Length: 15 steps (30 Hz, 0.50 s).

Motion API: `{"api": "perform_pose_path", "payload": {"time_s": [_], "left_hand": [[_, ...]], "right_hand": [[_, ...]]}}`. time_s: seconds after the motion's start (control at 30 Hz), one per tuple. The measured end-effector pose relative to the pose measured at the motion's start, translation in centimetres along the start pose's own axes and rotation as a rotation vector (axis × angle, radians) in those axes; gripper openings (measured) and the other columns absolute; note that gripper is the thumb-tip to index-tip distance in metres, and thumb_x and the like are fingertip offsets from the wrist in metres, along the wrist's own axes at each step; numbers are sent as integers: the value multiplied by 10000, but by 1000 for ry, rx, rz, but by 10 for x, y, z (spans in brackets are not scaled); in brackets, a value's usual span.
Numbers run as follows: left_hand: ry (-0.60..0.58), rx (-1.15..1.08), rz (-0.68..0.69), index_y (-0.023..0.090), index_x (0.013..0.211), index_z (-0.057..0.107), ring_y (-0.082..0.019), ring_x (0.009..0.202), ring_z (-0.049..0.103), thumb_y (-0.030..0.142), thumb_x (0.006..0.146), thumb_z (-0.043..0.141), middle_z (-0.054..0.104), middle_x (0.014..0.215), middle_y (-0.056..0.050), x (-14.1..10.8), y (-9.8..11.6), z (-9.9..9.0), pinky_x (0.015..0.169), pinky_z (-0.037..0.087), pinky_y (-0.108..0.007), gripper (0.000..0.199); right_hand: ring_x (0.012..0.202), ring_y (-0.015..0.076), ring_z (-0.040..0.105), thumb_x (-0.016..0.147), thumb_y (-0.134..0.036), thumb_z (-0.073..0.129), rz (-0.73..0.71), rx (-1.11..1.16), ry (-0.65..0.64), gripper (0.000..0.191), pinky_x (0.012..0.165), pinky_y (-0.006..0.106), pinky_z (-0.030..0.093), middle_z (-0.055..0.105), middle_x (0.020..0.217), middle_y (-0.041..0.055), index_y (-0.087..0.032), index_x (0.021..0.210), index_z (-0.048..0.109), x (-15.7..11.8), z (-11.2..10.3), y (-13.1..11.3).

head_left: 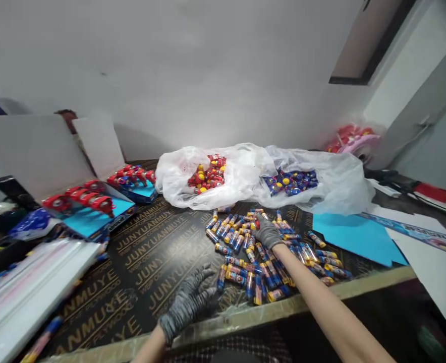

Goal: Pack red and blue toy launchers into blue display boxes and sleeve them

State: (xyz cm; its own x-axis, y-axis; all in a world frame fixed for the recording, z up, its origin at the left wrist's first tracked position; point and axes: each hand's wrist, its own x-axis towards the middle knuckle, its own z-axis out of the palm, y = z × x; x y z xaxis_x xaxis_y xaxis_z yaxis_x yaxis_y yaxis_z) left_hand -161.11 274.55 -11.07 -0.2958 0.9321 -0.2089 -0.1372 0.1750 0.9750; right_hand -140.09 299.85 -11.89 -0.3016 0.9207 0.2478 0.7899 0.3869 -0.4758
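Many small blue-and-yellow tubes [238, 242] lie in a loose pile on the black printed board [162, 252]. My right hand [267, 232], in a grey glove, reaches over the back of the pile; its fingers are bent around something small and red that I cannot make out. Left of the pile, near the front edge, my left hand [190, 297] wears the same kind of glove, its fingers spread and nothing in them. Behind the pile stand two white plastic bags, one with red-and-yellow pieces [211, 176], the other with dark blue pieces [294, 181].
Open display boxes holding red toys [90, 199] are at the left, behind a stack of white sheets [41, 297]. Blue card [351, 234] and white card [431, 267] lie at the right. A pink bundle [355, 141] sits in the back right corner.
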Motion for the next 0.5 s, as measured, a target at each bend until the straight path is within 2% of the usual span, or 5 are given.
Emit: {"api": "perform_pose_path", "payload": {"time_s": [0.1,0.17,0.27,0.4,0.5], "left_hand": [[-51,-174,36,310,1278,596,-303,1270,503,358,642,826,517,1410,-73,-24,-4,2,1041,451,-430,678],[-69,-443,65,353,1337,518,-285,1231,540,349,625,831,472,1451,-53,-20,-4,6,955,510,-382,777],[38,-741,14,318,1241,566,-226,991,654,322,561,827,639,1197,-53,-5,-6,6,797,553,-312,728],[147,-818,-105,273,1093,601,-173,726,665,243,484,807,675,895,-9,5,-10,-27,520,478,-214,644],[8,-827,-248,206,974,640,-179,581,639,295,516,789,701,864,-55,0,-11,-62,430,430,-233,490]], "right_hand": [[1137,274,593,770,-231,645,-92,94,67,592,1023,415,442,607,1273,148,-152,1343,519,-52,2,-55],[1126,261,600,756,-277,672,-314,324,-7,622,1016,415,454,617,1271,100,-214,1353,510,-92,9,-93],[1141,250,592,738,-347,714,-515,542,-154,719,1004,408,468,598,1300,73,-246,1399,452,-118,20,-133],[1133,249,578,885,-326,543,-163,110,-3,407,990,410,446,618,1235,123,-184,1266,568,-66,33,-151],[1062,277,597,825,-299,632,-72,-114,-100,301,943,390,443,663,1105,157,-137,1078,652,-18,55,-156]]}}
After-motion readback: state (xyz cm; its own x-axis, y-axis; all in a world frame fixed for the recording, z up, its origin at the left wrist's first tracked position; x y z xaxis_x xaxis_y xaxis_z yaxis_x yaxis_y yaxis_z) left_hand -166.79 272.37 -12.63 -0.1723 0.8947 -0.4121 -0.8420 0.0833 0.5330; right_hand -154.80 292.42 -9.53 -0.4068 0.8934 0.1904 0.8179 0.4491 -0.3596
